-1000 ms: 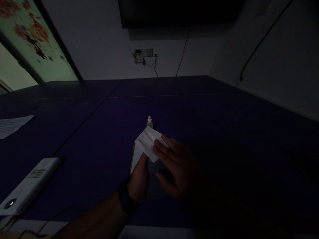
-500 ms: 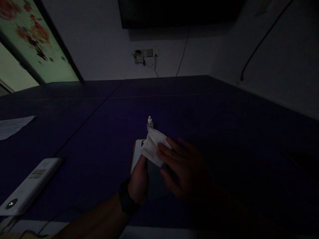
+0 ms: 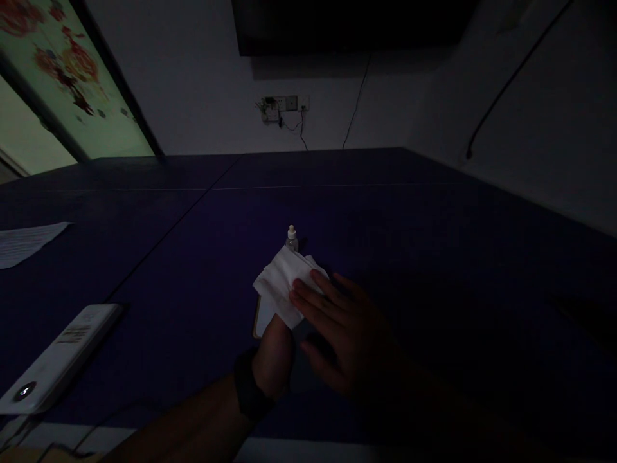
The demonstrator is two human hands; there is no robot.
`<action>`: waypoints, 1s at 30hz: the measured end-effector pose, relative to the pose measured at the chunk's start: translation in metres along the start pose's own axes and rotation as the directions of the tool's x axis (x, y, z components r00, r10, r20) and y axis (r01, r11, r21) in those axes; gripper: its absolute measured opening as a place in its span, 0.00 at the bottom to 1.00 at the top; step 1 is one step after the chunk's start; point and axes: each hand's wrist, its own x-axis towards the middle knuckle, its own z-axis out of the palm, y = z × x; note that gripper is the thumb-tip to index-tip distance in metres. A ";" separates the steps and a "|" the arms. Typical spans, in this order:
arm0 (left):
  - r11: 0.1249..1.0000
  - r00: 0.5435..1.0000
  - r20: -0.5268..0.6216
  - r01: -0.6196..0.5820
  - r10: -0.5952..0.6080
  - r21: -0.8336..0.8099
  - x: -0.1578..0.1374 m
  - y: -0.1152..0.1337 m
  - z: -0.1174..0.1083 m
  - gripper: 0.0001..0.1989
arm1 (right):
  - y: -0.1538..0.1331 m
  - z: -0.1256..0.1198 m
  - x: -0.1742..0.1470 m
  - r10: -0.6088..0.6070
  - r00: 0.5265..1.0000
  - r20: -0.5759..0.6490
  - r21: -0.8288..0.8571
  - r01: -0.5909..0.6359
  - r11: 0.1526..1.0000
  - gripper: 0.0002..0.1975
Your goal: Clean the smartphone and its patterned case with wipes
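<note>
A crumpled white tissue lies under the stretched fingers of my right hand, which press it down with the thumb apart. Close on the left, my left hand, with a black watch on the wrist, is closed at the edge of a dark flat object, partly covered and hard to make out. The tissue hides most of its fingers. Below the tissue, part of a white flat thing with a brown rim shows on the table. A small dropper bottle stands upright just beyond the tissue.
The dark blue table runs to the back wall. A long white device with a round display and cables lies at the left front, with a paper sheet farther back. A dark screen hangs above wall sockets. The room is dim.
My right hand has slid slightly left, and the tissue has moved left with it, spreading over more of the white flat thing. My left hand has shifted slightly right.
</note>
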 end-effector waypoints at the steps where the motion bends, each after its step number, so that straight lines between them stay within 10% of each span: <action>1: 1.000 1.000 -0.002 -0.013 0.013 0.022 0.000 0.000 0.002 0.20 | 0.000 0.000 0.000 0.013 1.000 -0.009 -0.010 -0.013 1.000 0.26; 15: 0.996 0.985 -0.154 -0.079 0.084 0.036 0.001 -0.001 0.003 0.25 | 0.005 -0.005 0.001 0.071 0.996 -0.059 -0.049 -0.074 0.996 0.20; 30: 0.960 0.962 0.039 0.273 -0.271 -0.058 -0.001 0.006 0.000 0.32 | 0.008 0.005 0.000 0.138 0.989 -0.046 -0.066 -0.140 0.988 0.26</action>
